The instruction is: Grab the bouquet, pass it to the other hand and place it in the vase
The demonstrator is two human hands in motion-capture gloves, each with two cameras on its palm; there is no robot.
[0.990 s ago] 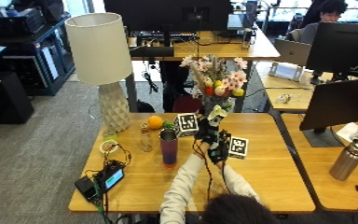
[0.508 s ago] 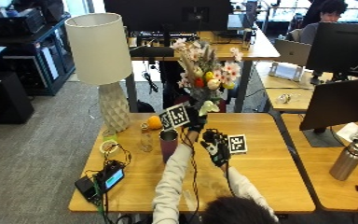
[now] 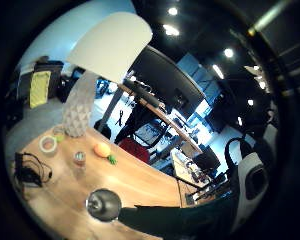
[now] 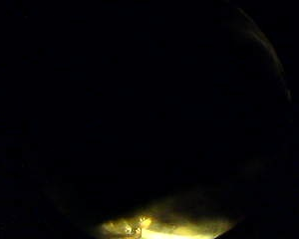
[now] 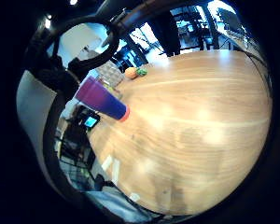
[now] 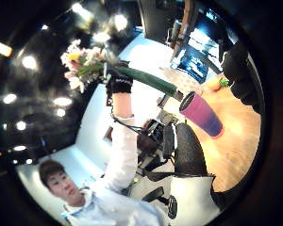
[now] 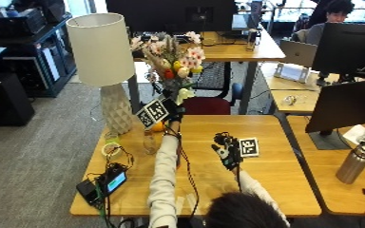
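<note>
The left hand is gripping the bouquet by its stiff wrapped stem; blooms are light, top-heavy, fragile. The right hand is hovering released.

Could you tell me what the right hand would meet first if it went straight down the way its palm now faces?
Probably bare table: the right hand hovers over wood, with the purple vase off to one side, though depth is unclear.
</note>
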